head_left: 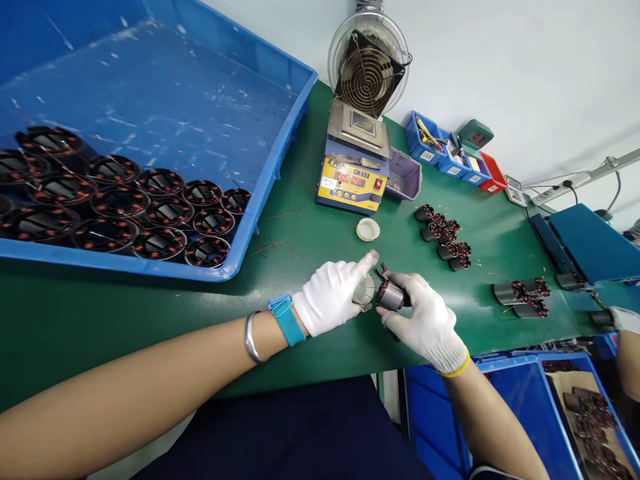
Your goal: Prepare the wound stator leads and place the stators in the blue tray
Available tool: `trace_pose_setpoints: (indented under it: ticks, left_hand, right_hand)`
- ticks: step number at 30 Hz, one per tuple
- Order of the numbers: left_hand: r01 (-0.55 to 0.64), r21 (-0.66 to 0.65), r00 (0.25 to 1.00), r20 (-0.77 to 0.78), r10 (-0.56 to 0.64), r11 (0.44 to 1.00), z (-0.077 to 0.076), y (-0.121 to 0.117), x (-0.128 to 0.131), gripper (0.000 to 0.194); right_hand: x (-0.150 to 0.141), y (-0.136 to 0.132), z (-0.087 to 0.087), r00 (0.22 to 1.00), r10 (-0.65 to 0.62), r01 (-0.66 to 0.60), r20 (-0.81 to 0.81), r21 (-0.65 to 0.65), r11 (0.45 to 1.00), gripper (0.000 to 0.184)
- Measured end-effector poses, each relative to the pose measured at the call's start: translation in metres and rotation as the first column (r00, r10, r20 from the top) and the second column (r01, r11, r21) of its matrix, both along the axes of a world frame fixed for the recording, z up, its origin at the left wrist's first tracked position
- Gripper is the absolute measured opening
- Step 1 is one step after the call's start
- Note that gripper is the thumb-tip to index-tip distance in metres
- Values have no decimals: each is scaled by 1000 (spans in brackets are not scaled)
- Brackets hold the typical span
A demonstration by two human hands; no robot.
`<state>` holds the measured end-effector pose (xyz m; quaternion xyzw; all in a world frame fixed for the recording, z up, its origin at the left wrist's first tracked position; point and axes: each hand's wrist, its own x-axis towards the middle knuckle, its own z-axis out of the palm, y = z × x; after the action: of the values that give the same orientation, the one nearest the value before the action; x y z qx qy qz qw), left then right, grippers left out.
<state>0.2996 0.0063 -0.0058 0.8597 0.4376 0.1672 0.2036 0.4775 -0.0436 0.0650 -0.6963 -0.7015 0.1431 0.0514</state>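
Observation:
Both my hands wear white gloves and meet over the green mat (310,240) near its front edge. My right hand (425,320) is closed around a small motor stator (391,295) with copper windings, its wire ends pointing up and left. My left hand (333,297) curls round a small pale roll (365,291), perhaps tape, with the forefinger stretched toward the stator's wires. A blue wrist strap and a metal bangle sit on my left wrist.
A large blue tray (260,193) at left holds several stators. A yellow solder pot (353,177) with a fan (369,67) stands at the back. A white lid (367,229) and more stators (445,233) lie on the mat. Another person's gloved hand (625,320) shows at far right.

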Motion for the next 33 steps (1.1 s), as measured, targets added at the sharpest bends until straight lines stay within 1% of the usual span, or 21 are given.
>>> trace_pose_setpoints:
  ticks: [2,4,5,7,9,10,11,12,14,17,19,21,24,26,28,30,32,33]
  left_hand:
    - [-15,12,1000,-17,15,1000,-2,0,0,86]
    - [-26,16,1000,-7,26,1000,-5,0,-1,89]
    - [-31,20,1000,-1,31,999,-6,0,-1,91]
    - [-31,47,1000,7,30,998,-9,-1,-1,93]
    - [-7,99,1000,18,5,995,-11,-2,-2,91]
    - [10,134,1000,26,-14,991,-12,-2,-2,89]
    - [28,172,999,35,-35,985,-13,-2,-2,86]
    - [46,209,997,44,-56,977,-14,-3,-2,82]
    - [72,278,994,64,-93,958,-15,-3,-2,76]
    - [98,388,984,101,-149,916,-19,-4,-1,70]
    - [118,446,976,111,-186,887,-21,-4,-1,68]
    - [137,465,972,106,-209,874,-22,-4,-1,67]
    - [140,431,976,91,-197,891,-20,-3,-1,67]
    - [124,357,984,77,-161,926,-17,-2,-2,70]
    - [83,231,993,61,-100,969,-14,-1,-2,74]
    - [51,112,995,83,-60,992,-10,0,-4,78]
    - [39,45,982,185,-47,998,-5,-1,-7,84]
    - [35,22,962,269,-39,999,-3,-1,-9,84]
  right_hand:
    - [6,-1,-1,985,-36,39,-167,15,999,53]
    - [13,-1,-3,934,-72,64,-351,-34,997,54]
    - [17,-1,-5,892,-91,63,-443,-79,995,55]
    - [24,1,-8,785,-132,29,-605,-177,984,60]
    - [28,1,-12,685,-180,-16,-706,-262,965,66]
    - [29,2,-13,661,-208,-31,-721,-304,952,66]
    - [29,2,-14,660,-234,-40,-714,-344,938,63]
    - [29,2,-15,676,-253,-41,-692,-379,924,58]
    - [26,2,-15,741,-261,-32,-619,-421,907,46]
    - [23,4,-13,823,-217,-14,-525,-400,916,36]
    - [21,6,-12,849,-192,-1,-492,-365,931,32]
    - [19,7,-12,856,-183,9,-483,-340,941,28]
    - [19,10,-9,836,-195,-2,-514,-359,933,28]
    - [20,11,-5,785,-227,-13,-576,-382,924,32]
    - [21,14,-3,694,-267,-10,-669,-379,925,39]
    - [23,15,-2,572,-269,17,-775,-317,948,49]
    - [23,16,-5,462,-209,58,-862,-205,977,55]
    - [22,15,-6,428,-160,75,-890,-142,987,56]
